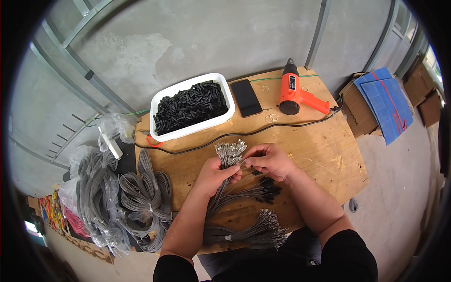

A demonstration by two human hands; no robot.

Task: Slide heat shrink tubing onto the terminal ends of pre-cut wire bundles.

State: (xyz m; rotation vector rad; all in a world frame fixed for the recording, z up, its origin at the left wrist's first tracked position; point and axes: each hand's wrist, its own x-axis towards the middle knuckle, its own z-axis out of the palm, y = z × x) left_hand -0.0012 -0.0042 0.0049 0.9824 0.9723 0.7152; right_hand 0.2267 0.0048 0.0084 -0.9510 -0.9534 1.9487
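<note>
My left hand (217, 176) is closed round a bundle of grey wires, whose shiny metal terminals (230, 151) fan out above the fist. Right beside those terminals, the thumb and fingers of my right hand (270, 161) are pinched together. Whatever small thing is between them is too small to make out. Below my hands, more grey wires end in black sleeves (267, 190) on the wooden table. Closer to me lies another tied wire bundle (246, 232) with bare metal ends. A white tub (192, 130) full of short black sleeves (190, 107) stands beyond my hands.
An orange heat gun (295, 91) and a black phone (246, 98) lie at the table's far side, with rubber bands (271, 118) between. A black cable (225, 136) crosses the table. Coiled grey wires (146, 195) are heaped at the left. Cardboard boxes (359, 113) stand at the right.
</note>
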